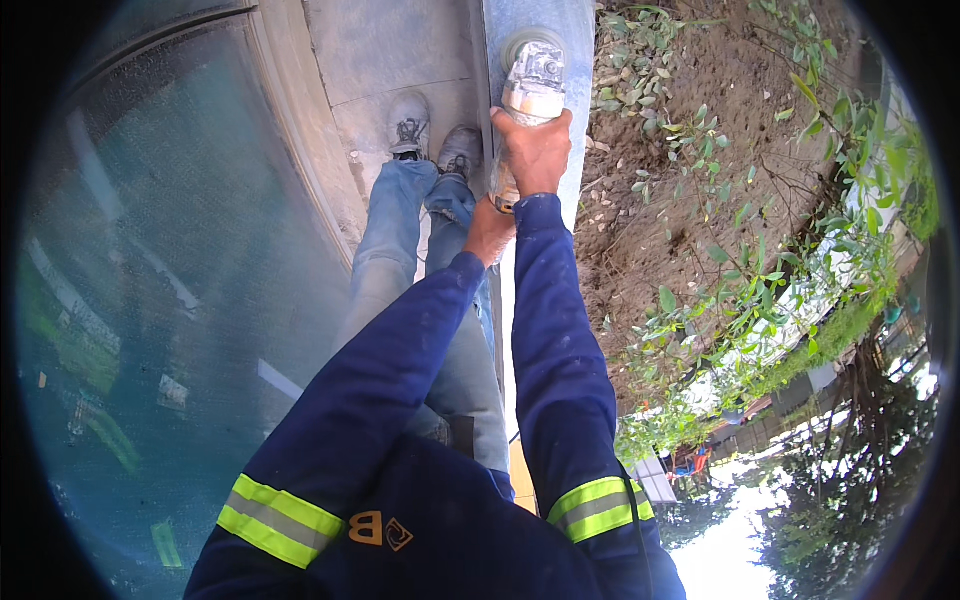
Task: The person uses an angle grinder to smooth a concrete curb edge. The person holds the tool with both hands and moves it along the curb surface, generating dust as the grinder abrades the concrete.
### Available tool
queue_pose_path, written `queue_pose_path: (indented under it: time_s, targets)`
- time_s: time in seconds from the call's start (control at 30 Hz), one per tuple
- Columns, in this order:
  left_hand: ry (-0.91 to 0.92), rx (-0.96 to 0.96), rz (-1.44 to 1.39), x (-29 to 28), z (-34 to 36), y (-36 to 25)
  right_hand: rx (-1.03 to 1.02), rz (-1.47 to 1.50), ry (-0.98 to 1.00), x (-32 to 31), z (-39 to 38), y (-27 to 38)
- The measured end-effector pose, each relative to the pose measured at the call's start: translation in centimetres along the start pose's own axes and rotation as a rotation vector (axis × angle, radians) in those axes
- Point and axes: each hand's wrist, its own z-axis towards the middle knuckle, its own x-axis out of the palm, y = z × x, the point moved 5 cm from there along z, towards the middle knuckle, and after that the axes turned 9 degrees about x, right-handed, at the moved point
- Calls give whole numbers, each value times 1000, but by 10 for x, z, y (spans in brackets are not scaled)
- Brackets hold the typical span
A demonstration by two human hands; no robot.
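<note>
A dust-coated angle grinder lies head-forward along a narrow pale ledge, its round guard at the ledge's top surface. My right hand is closed around the grinder's body just behind the metal head. Lower and to the left, my left hand grips the rear end of the same tool, its fingers partly hidden behind it and my right wrist. Both forearms are in dark blue sleeves with yellow-green reflective bands. Whether the disc is spinning I cannot tell.
My dusty shoes and jeans are on a grey concrete strip left of the ledge. A large glass pane in a frame fills the left side. Right of the ledge are bare soil and leafy plants, with trees beyond.
</note>
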Motion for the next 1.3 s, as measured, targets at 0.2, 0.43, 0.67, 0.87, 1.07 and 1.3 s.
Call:
queue_pose_path:
  time_s: [0.2, 0.43, 0.67, 0.87, 1.07, 1.3]
  targets:
    - [14, -73, 301, 4, -3, 13, -13, 177, 6, -7, 12, -24]
    - [-99, -9, -7, 8, -34, 4, -45, -15, 93, 4, -17, -25]
    - [-108, 52, -38, 7, -24, -11, -62, -39, 93, 8, -12, -3]
    - [-60, -37, 164, 6, -4, 2, -79, 18, 17, 6, 6, -2]
    - [32, -61, 301, 12, -3, 9, -114, 164, -1, -4, 21, -29]
    - [-89, -86, 123, 0, -24, 34, -77, 96, 78, 5, -9, -27]
